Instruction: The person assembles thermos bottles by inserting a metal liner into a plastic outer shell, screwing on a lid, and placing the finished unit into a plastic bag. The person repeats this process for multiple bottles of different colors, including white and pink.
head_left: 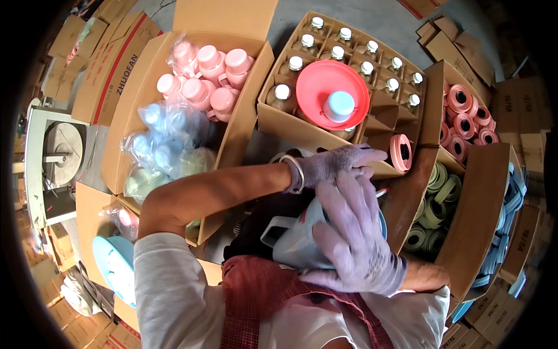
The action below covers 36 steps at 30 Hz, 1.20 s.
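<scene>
A light blue jug [293, 241] with a looped handle lies tilted against my apron. My right hand [363, 238], in a pale purple glove, is spread over the jug's side and holds it to my body. My left hand [343, 163], gloved too with a white band at the wrist, reaches across the jug's far end. Its fingers stretch to the right, partly overlapped by my right fingertips. A pink ring-shaped part [400, 152] stands in a compartment just beyond the left fingers. Whether the left hand touches the jug is hidden.
Beyond my hands, a divided carton [279, 123] holds white-capped bottles, with a pink dish [311, 75] and light blue cup [340, 106] on top. Left, a carton [136, 110] contains pink jugs and bagged blue ones. Right, cartons hold pink [464, 124], green [433, 212] and blue parts [505, 215].
</scene>
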Each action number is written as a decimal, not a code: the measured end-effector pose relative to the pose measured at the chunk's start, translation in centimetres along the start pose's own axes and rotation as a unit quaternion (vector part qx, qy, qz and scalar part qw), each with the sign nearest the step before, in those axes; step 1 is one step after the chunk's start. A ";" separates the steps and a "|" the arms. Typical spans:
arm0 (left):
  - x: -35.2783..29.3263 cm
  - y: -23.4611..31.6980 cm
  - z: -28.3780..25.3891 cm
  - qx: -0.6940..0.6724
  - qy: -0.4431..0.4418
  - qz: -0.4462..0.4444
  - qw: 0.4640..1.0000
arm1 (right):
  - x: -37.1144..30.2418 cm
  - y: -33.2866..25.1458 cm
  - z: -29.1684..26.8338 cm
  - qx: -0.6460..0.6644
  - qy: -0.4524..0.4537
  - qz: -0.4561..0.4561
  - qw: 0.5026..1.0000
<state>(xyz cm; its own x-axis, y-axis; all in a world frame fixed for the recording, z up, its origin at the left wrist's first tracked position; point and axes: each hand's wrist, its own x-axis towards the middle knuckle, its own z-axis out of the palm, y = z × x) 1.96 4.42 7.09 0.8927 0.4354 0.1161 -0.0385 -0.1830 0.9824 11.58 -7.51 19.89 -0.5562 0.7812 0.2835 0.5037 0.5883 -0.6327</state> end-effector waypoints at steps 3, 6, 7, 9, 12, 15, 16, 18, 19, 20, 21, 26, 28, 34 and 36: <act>0.4 0.9 -1.4 0.205 -0.083 -0.076 0.972 | -1.0 1.9 0.0 0.116 0.032 -0.050 0.991; -3.8 6.5 -1.2 0.130 0.073 -0.063 0.987 | -3.4 6.3 -3.2 0.056 0.000 -0.184 0.981; -4.6 7.2 -0.1 0.182 0.091 0.001 0.979 | -4.3 7.4 -4.3 0.018 -0.011 -0.198 0.980; -5.8 9.0 2.8 0.204 0.142 0.010 0.968 | -4.5 8.1 -4.5 -0.002 -0.034 -0.165 0.986; -5.1 9.8 2.1 0.252 -0.029 -0.049 0.966 | -3.0 6.5 -0.5 0.073 -0.020 -0.151 0.986; -3.8 4.5 -1.2 0.176 -0.131 0.023 0.975 | -1.8 3.7 1.0 0.004 0.019 0.028 0.999; -4.0 3.9 -0.8 0.148 -0.150 -0.030 0.977 | -1.7 3.7 0.8 -0.008 0.010 0.043 0.999; -2.8 5.9 -1.8 0.110 -0.174 -0.135 0.969 | -1.1 3.5 0.1 -0.020 -0.013 0.049 0.999; -3.1 4.9 -1.3 0.128 -0.156 -0.122 0.972 | -1.0 3.4 -0.2 -0.025 -0.024 0.052 0.998; -3.3 4.1 -1.1 0.136 -0.136 -0.102 0.976 | -0.9 3.4 -0.5 0.006 0.000 0.040 0.999; -3.8 3.6 -0.6 0.116 -0.078 -0.064 0.988 | -1.4 3.7 -0.6 0.040 0.024 0.028 0.999; -10.8 5.7 0.9 -0.039 0.172 -0.068 0.982 | -7.2 5.4 -1.2 0.119 0.076 0.040 0.989; -15.5 8.4 2.5 -0.138 0.117 -0.273 0.945 | -7.5 5.8 -1.2 0.201 0.085 0.120 0.968; -19.1 5.6 5.0 -0.116 0.196 -0.214 0.950 | 1.4 18.4 0.3 -0.072 0.040 0.159 0.984; -19.5 4.3 3.5 -0.214 0.197 -0.303 0.908 | 3.1 27.4 3.4 -0.263 -0.034 0.201 0.943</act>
<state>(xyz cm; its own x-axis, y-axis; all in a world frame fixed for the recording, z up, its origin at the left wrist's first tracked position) -14.03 -7.93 8.50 0.5811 0.6393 -0.5036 0.1595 0.5174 0.8408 21.35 10.33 1.01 -0.2829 0.9583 0.0395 0.9307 0.2842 -0.2303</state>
